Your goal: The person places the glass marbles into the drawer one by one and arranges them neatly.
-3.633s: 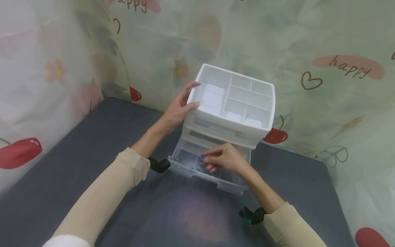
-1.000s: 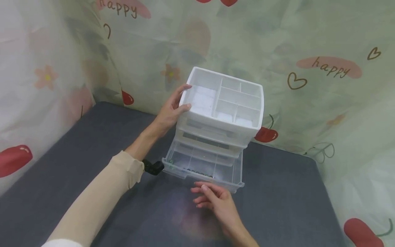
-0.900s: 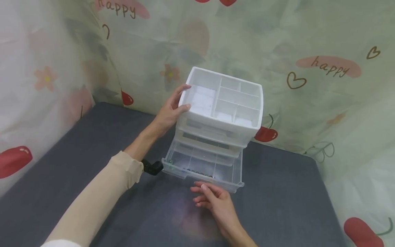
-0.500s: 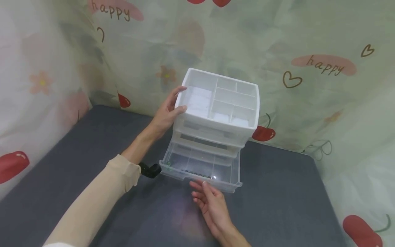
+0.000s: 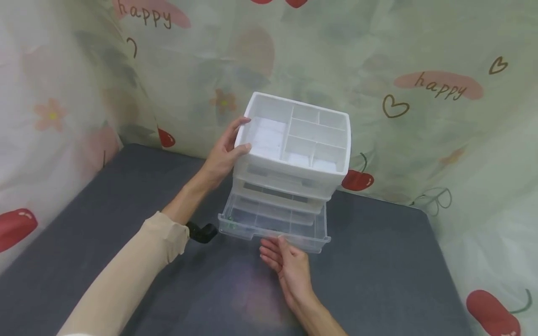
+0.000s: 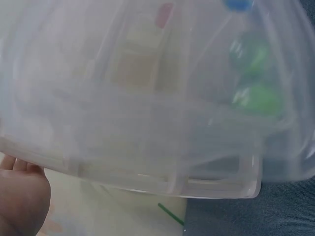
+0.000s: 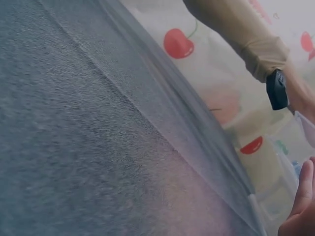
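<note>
A white drawer organizer (image 5: 294,168) stands tilted at the back of the table, its divided top tray (image 5: 269,135) facing up. My left hand (image 5: 220,156) grips its left upper edge, thumb in front and fingers behind. Below, a clear drawer (image 5: 273,224) is pulled out. My right hand (image 5: 290,266) holds the middle of its front edge, thumb at the rim and fingers lower down. Green marbles (image 6: 258,98) lie in a drawer corner, with a blue marble (image 6: 238,4) near them in the left wrist view. The drawer front hides most of the row of small balls.
The dark grey table (image 5: 201,289) borders a hanging cloth (image 5: 336,56) printed with cherries and hearts on the back and sides. A black wrist camera (image 5: 203,232) sits by my left cuff, left of the drawer.
My right hand left the drawer's inside, came down in front of it, then moved up onto its front edge. The drawer front now sits slightly higher. My left hand keeps its grip.
</note>
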`<state>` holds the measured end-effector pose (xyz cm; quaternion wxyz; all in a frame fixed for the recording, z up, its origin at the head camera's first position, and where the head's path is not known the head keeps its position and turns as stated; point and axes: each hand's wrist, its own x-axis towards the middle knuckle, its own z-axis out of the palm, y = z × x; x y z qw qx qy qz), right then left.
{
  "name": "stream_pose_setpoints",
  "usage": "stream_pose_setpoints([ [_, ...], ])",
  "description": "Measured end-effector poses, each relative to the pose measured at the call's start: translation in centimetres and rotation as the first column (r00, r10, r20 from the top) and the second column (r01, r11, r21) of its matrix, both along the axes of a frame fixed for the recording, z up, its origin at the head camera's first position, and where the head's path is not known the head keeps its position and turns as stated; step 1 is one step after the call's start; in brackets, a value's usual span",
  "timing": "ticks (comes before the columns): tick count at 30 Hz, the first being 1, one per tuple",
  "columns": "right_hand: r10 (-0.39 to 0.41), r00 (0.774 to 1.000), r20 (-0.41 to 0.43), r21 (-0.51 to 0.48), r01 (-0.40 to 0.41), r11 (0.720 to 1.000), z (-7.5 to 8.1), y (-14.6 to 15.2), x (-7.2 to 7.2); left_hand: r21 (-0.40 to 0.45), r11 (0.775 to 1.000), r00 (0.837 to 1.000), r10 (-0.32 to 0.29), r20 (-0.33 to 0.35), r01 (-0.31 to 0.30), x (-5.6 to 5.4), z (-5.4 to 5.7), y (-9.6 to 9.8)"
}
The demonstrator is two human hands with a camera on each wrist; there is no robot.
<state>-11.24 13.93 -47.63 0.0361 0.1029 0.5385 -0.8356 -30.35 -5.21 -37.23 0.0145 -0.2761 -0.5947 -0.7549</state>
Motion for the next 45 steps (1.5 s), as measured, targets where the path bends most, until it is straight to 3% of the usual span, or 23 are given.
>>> stream_pose_setpoints([
  [11,-0.036,0.999,0.008,0.01,0.036,0.999,-0.1,-0.2,-2.1,-0.048,0.998,1.0,0.028,-0.005,-0.028,0.2,-0.1,-0.3],
  [23,-0.066,0.996,-0.056,0.035,0.068,0.997,0.0,-0.1,-4.7,-0.036,0.999,1.0,0.03,-0.01,-0.03,0.2,0.1,-0.3],
  [45,-0.108,0.99,-0.092,0.059,0.113,0.992,-0.1,0.3,-7.7,-0.047,0.999,1.0,0.026,-0.017,-0.027,0.1,0.0,-0.3],
])
